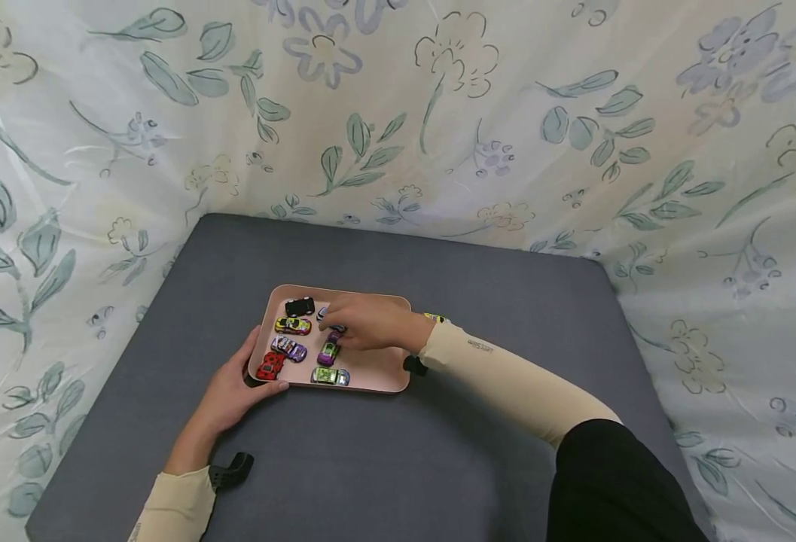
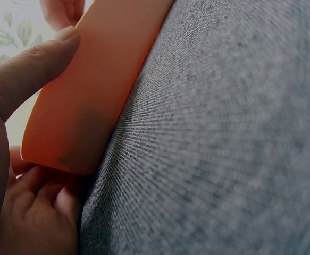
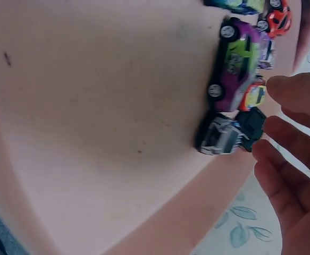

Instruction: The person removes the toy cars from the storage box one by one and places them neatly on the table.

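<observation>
- Head view: grey cloth table point(image 1: 384, 452), walled by a floral sheet point(image 1: 438, 113). Pink tray point(image 1: 377, 373) near the middle, holding small toy cars in two loose columns: black car point(image 1: 299, 306), yellow car point(image 1: 292, 325), lilac car point(image 1: 289, 348), red car point(image 1: 270, 366), purple car point(image 1: 328, 352), green car point(image 1: 330, 376).
- Left hand point(image 1: 235, 391) at the tray's near-left corner, thumb along the rim, fingers tucked under, steadying it.
- Right hand point(image 1: 364, 322) over the tray's far middle, fingertips down at a silver car point(image 1: 323, 312), mostly hidden beneath; whether pinched or only touched, cannot tell here.
- Left wrist view: thumb point(image 2: 32, 69) pressed flat on the tray point(image 2: 91, 95) wall, other fingers point(image 2: 38, 202) curled below the corner; firm hold on the rim, tray resting on the cloth.
- Right wrist view: fingers point(image 3: 293, 143) loosely spread and relaxed beside the silver car point(image 3: 221, 135), nothing gripped; purple car point(image 3: 237, 66) just beyond, touching or nearly so.
- Handling, judged: cars likely light, hard, smooth-bodied and free-rolling, so apt to skate off under a push; best pinched across the two sides, mid-body, clear of the wheels. Tight neighbours leave little finger room.
</observation>
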